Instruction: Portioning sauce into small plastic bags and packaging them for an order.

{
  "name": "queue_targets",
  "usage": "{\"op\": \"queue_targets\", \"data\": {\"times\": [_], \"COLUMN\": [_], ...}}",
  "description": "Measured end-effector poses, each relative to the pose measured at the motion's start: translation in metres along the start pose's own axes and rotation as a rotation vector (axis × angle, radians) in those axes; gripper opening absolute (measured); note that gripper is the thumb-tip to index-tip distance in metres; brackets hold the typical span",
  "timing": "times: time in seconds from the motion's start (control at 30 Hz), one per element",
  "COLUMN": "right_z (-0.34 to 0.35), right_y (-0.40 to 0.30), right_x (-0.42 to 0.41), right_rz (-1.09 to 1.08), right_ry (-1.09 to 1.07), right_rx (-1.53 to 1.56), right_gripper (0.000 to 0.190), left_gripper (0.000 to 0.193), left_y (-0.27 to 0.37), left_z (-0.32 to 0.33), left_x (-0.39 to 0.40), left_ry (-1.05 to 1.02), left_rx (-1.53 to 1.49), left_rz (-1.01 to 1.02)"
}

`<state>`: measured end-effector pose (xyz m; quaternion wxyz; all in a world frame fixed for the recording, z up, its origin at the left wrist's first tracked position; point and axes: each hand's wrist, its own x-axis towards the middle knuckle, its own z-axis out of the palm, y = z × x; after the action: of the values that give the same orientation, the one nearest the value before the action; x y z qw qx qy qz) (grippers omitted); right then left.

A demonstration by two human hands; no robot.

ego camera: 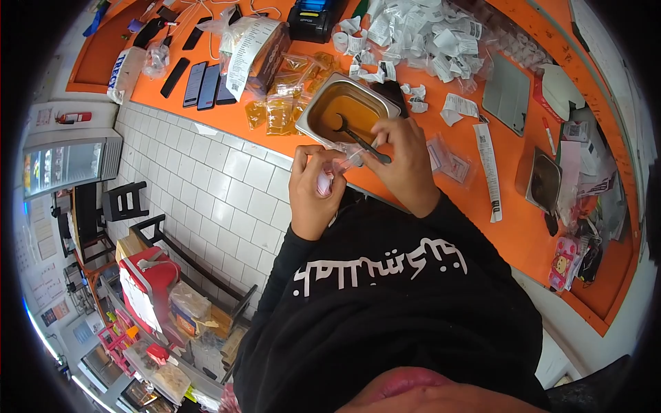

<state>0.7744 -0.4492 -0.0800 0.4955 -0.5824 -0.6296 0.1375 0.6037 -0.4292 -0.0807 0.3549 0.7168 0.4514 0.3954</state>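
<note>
My left hand (316, 193) grips a small clear plastic bag (348, 156) along with a pinkish-white packet (324, 183) curled inside the fingers. The bag stretches toward my right hand (405, 168), whose thumb is at its edge; whether the fingers pinch it cannot be made out. Just beyond both hands, a rectangular steel pan (305, 114) holds orange-brown liquid (356, 106). A dark spoon (356, 137) leans over the pan's near rim, its bowl in the liquid and its handle end beside my right thumb. Filled zip bags of amber liquid (281, 114) lie left of the pan.
Several phones (209, 85) and a box (268, 57) stand left on the orange counter (428, 183). A heap of crumpled receipts (428, 36) and a black printer (315, 20) are behind. To the right are flat plastic packets (449, 162), a tablet (506, 95) and another steel pan (544, 178).
</note>
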Motion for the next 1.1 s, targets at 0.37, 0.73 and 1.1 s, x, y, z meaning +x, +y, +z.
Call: {"op": "queue_targets", "data": {"times": [0.37,0.73,1.1], "right_z": [0.006,0.014,0.039], "right_y": [-0.001,0.054,0.108], "right_x": [-0.007,-0.042,-0.055], "right_rz": [-0.220,0.435,0.894], "right_ry": [-0.391,-0.359,0.227], "right_rx": [-0.402,-0.036,0.769], "right_gripper": [0.020,0.049,0.036], "left_gripper": [0.043,0.048,0.040], "left_y": [-0.017,-0.077,-0.108], "left_z": [-0.023,-0.050,-0.046], "left_x": [0.014,0.015,0.006], "left_ry": [-0.358,-0.376,-0.231], "left_rx": [0.174,-0.317,-0.228], "left_rz": [-0.019,-0.361,-0.402]}}
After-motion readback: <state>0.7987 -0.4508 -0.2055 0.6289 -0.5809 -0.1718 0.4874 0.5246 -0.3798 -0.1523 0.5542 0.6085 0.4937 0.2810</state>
